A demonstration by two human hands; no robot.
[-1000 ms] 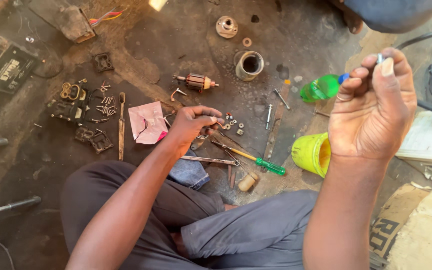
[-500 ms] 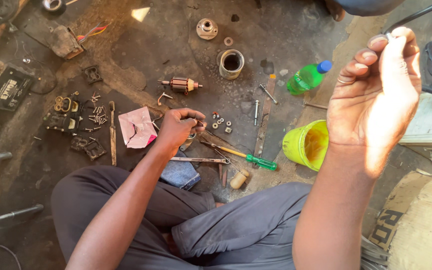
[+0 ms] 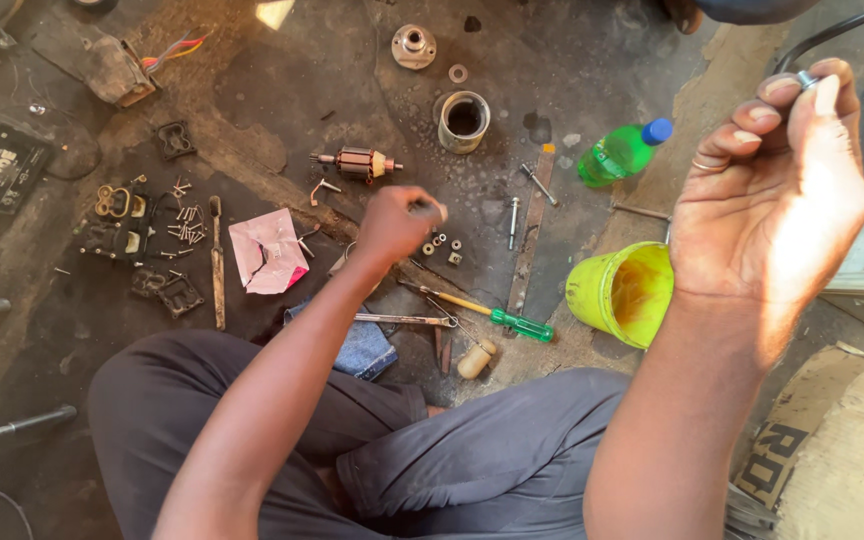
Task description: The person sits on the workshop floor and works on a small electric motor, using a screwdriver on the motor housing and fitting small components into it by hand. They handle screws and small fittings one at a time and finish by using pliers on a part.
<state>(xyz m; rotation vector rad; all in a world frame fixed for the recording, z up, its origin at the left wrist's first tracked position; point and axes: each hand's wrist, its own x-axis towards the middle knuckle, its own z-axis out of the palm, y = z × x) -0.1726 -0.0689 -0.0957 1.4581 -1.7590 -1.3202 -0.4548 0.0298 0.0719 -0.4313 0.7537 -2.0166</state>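
Observation:
I sit cross-legged on a dirty floor. My left hand [image 3: 397,225] reaches down over a cluster of small nuts [image 3: 440,245], fingers closed, seemingly pinching a small part I cannot make out. My right hand [image 3: 772,190] is raised close to the camera and pinches a small metal piece [image 3: 808,78] between thumb and fingertips. A motor armature [image 3: 360,163] lies just beyond the left hand. A green-handled screwdriver [image 3: 497,315] and a thin metal tool [image 3: 407,320] lie in front of my knees.
A yellow-green bucket [image 3: 620,293] stands under my right wrist, a green bottle [image 3: 624,152] beyond it. A metal cylinder housing [image 3: 464,120], a round flange [image 3: 413,46], a pink paper [image 3: 267,250], loose screws [image 3: 187,222], black brackets [image 3: 122,225] and cardboard [image 3: 832,460] lie about.
My left hand has moved forward from beside the pink paper to the small nuts. My right hand stays raised with the small piece.

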